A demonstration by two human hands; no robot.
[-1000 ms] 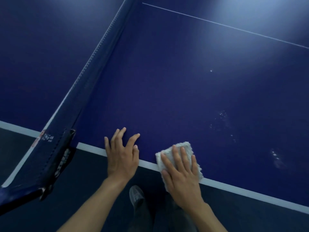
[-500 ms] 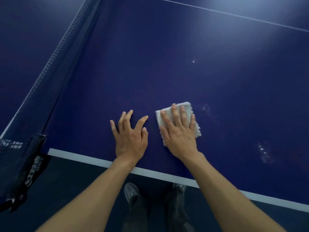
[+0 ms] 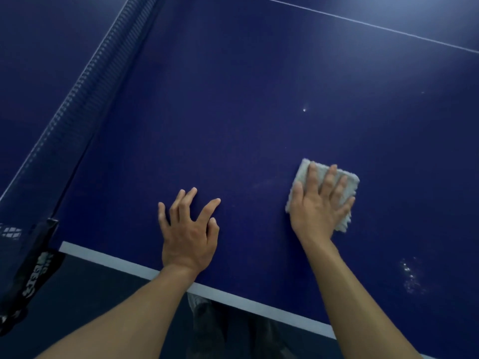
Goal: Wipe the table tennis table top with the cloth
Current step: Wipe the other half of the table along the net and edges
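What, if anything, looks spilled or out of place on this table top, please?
A cluster of whitish specks lies on the blue table top by its near edge, right of the right hand pressing the cloth. A single white speck sits farther in. Both look unwiped.

The left hand (image 3: pixel 188 234) and the right hand (image 3: pixel 317 208) are bare, with long, slim fingers and knuckles that stand out across the backs. Faint ridges of tendon run down the back of the left hand. The left forearm (image 3: pixel 134 314) and the right forearm (image 3: pixel 363 301) are uncovered for all of their length that the view takes in; they are lean and smooth and narrow toward the wrists. Lower down, in dim light, the rounded toe of a grey shoe (image 3: pixel 198 304) shows, its front a little paler than the rest. A dark trouser leg (image 3: pixel 207 338) rises from it. A second leg (image 3: pixel 269 338) beside it is clothed in the same dark cloth, though its foot is too dim to make out.
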